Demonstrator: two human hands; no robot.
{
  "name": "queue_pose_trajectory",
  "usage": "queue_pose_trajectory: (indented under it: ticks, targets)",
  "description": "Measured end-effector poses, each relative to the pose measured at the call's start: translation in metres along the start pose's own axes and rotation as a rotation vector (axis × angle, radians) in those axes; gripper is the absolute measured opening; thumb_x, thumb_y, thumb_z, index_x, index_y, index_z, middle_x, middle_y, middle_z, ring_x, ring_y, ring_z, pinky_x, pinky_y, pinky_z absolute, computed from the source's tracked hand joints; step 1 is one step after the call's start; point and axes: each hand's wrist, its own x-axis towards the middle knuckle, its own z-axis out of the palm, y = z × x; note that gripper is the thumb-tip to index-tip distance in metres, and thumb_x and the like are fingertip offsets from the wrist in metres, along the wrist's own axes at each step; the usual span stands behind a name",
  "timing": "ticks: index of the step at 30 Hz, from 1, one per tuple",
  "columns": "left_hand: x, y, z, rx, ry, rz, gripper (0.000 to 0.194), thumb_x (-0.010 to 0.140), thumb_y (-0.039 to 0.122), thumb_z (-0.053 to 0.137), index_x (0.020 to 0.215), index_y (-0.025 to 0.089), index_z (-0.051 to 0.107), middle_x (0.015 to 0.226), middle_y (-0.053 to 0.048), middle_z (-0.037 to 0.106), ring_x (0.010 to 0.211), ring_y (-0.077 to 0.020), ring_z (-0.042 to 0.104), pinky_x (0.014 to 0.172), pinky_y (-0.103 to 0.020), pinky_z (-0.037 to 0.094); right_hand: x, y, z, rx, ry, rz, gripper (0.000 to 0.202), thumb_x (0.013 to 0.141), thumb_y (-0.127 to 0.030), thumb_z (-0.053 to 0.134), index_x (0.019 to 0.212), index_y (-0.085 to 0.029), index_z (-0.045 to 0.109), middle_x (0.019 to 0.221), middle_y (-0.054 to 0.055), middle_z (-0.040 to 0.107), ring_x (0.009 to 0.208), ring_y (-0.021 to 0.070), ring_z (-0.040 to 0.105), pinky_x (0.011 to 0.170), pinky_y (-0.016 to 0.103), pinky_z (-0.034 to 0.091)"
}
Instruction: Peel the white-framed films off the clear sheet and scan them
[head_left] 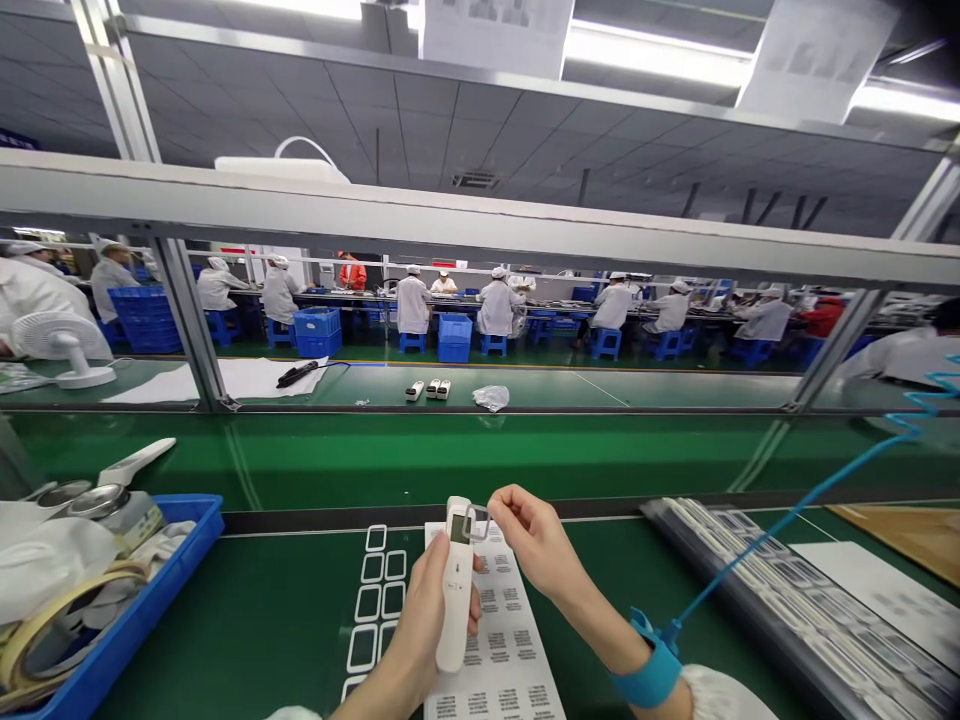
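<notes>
At the left edge of the desk sits a blue tray. Right of it, loose frames lie in columns running from near the far edge toward the near edge, just beside a printed sheet.

Over that sheet, the left hand has its grip closed around a white handset, thumb on the left side, fingers wrapped beneath with their tips showing on the right. The forearm rises from the near edge, slanting right. The handset's long axis runs from near to far, its top leaning slightly right; the screen is at the end toward the desk's far edge, facing up.

A small frame lies level with that screen end, just to its right, and its left part overlaps the screen in view; whether they touch cannot be told. The relation that matters is this short sideways offset, leftward from the frame to the screen, across the handset's long axis. The right hand is nearer the frame, its grip closed on the right side between thumb and forefinger. Its wrist, in a blue band, comes in from the near right, the forearm slanting up and left.

Farther right, a dark tray of parts slants toward the near right corner.
</notes>
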Motion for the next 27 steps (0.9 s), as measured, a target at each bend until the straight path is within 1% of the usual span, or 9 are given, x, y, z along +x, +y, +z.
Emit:
queue_pose_trajectory:
  ticks: [3,8,13,15,17,18,22,24,27]
  targets:
    - [0.000,-0.004,0.001,0.009,-0.006,0.004,0.060,0.076,0.072,0.046,0.087,0.014,0.058,0.052,-0.002,0.055,0.042,-0.0105,0.045,0.045,-0.021,0.037,-0.002,-0.001,0.005,0.012,-0.022,0.008,0.032,0.090,-0.045,0.048,0.073,-0.018,0.048,0.062,-0.003,0.045,0.054,0.0121,0.039,0.051,0.024,0.032]
    - [0.000,-0.008,0.002,0.005,-0.014,0.020,0.057,0.078,0.069,0.047,0.088,0.014,0.057,0.051,-0.001,0.055,0.041,-0.0105,0.045,0.044,-0.021,0.036,-0.005,0.001,0.011,0.013,-0.020,0.025,0.030,0.091,-0.043,0.047,0.073,-0.018,0.048,0.058,-0.004,0.046,0.050,0.0113,0.041,0.048,0.023,0.031]
    - [-0.001,-0.008,0.002,-0.002,-0.028,0.030,0.055,0.079,0.068,0.047,0.089,0.014,0.057,0.051,-0.001,0.055,0.041,-0.0104,0.046,0.043,-0.021,0.037,-0.007,0.005,0.016,0.033,-0.015,0.013,0.029,0.093,-0.041,0.046,0.074,-0.019,0.047,0.057,-0.004,0.046,0.047,0.0114,0.046,0.046,0.023,0.032]
    - [-0.001,-0.007,0.002,0.008,-0.019,0.027,0.056,0.078,0.068,0.047,0.088,0.014,0.057,0.050,-0.001,0.055,0.040,-0.0102,0.045,0.043,-0.021,0.037,-0.009,0.009,0.018,0.011,-0.013,-0.017,0.028,0.095,-0.039,0.044,0.076,-0.019,0.047,0.057,-0.004,0.047,0.046,0.0116,0.046,0.046,0.023,0.032]
    - [-0.002,-0.005,0.002,0.023,-0.002,0.024,0.056,0.077,0.069,0.047,0.085,0.015,0.057,0.049,0.000,0.054,0.039,-0.0100,0.044,0.042,-0.020,0.036,-0.011,0.014,0.020,-0.081,0.021,-0.102,0.026,0.097,-0.035,0.042,0.078,-0.019,0.049,0.059,-0.003,0.047,0.048,0.0120,0.046,0.048,0.024,0.033]
    - [-0.002,-0.005,0.003,0.030,0.005,0.025,0.056,0.077,0.070,0.046,0.084,0.015,0.057,0.048,0.000,0.053,0.039,-0.0098,0.044,0.041,-0.020,0.035,-0.012,0.018,0.020,-0.153,0.047,-0.171,0.025,0.098,-0.032,0.041,0.079,-0.019,0.050,0.062,-0.002,0.049,0.050,0.0123,0.046,0.049,0.025,0.033]
    - [-0.003,-0.003,0.004,0.042,0.016,0.040,0.057,0.077,0.071,0.045,0.079,0.016,0.056,0.047,0.000,0.052,0.038,-0.0094,0.043,0.040,-0.020,0.035,-0.013,0.031,0.018,-0.483,0.132,-0.530,0.020,0.098,-0.018,0.037,0.093,-0.017,0.056,0.071,0.002,0.050,0.057,0.0141,0.046,0.053,0.027,0.032]
    - [-0.004,-0.002,0.004,0.033,0.025,0.050,0.056,0.077,0.072,0.044,0.077,0.016,0.054,0.047,0.001,0.051,0.037,-0.0090,0.042,0.040,-0.019,0.034,-0.013,0.036,0.016,-0.621,0.131,-0.664,0.019,0.097,-0.013,0.038,0.103,-0.016,0.056,0.069,0.002,0.050,0.057,0.0150,0.045,0.053,0.028,0.031]
    - [-0.004,-0.002,0.004,0.027,0.032,0.056,0.056,0.077,0.072,0.043,0.075,0.017,0.052,0.047,0.000,0.052,0.037,-0.0086,0.041,0.039,-0.019,0.032,-0.012,0.040,0.013,-0.724,0.085,-0.750,0.023,0.095,-0.010,0.040,0.113,-0.015,0.053,0.073,0.003,0.053,0.060,0.0166,0.047,0.054,0.029,0.032]
